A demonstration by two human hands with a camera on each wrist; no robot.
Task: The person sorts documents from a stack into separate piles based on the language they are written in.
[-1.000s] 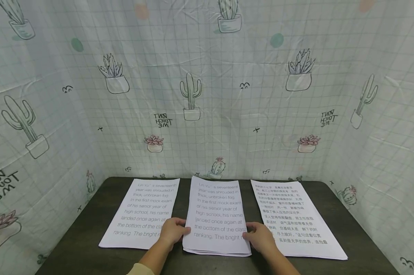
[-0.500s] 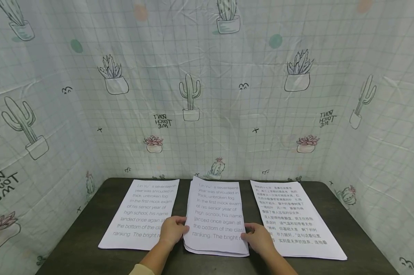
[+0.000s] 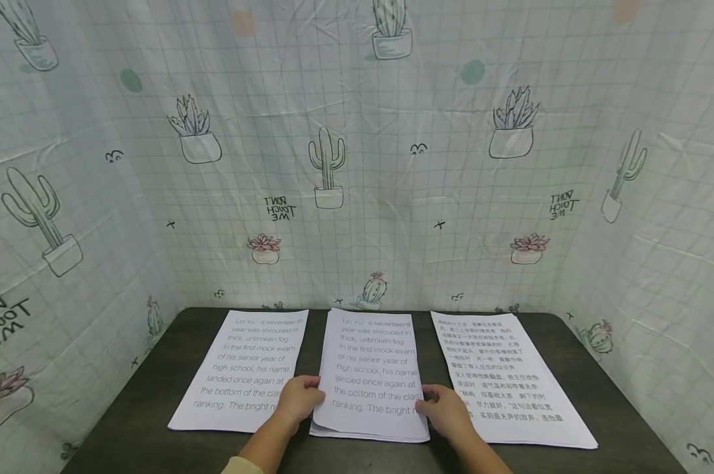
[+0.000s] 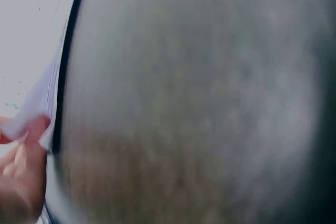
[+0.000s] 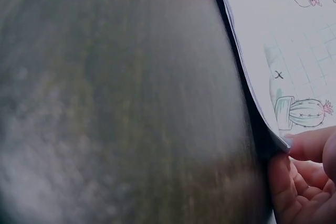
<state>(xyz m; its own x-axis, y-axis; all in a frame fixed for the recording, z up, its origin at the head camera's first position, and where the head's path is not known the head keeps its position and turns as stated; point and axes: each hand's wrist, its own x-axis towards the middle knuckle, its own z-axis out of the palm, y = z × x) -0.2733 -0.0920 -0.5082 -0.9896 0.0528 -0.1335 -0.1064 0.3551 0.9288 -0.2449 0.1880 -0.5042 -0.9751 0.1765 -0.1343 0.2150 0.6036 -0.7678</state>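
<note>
A stack of white paper [image 3: 373,368] printed in large English text lies in the middle, its lower sheets peeking out along the near edge. My left hand [image 3: 297,400] pinches its left edge between thumb and fingers. On the opposite edge, my right hand [image 3: 449,413] does the same. In the left wrist view, a fingertip [image 4: 37,127] presses at the layered paper edge [image 4: 51,85]. The right wrist view has the right hand [image 5: 310,174] with thumb and finger around the paper's corner [image 5: 283,141], which bends slightly there.
To the left lies another paper stack [image 3: 238,372] with the same English text, partly behind the left hand. A stack with Chinese text [image 3: 513,382] lies to the right. All are on a dark table [image 3: 137,395], enclosed by a cactus-print curtain [image 3: 362,99].
The middle stack has shifted slightly left and its far end sits a little lower. Its sheets now spread more at the near left corner. Both hands keep hold of the sides.
</note>
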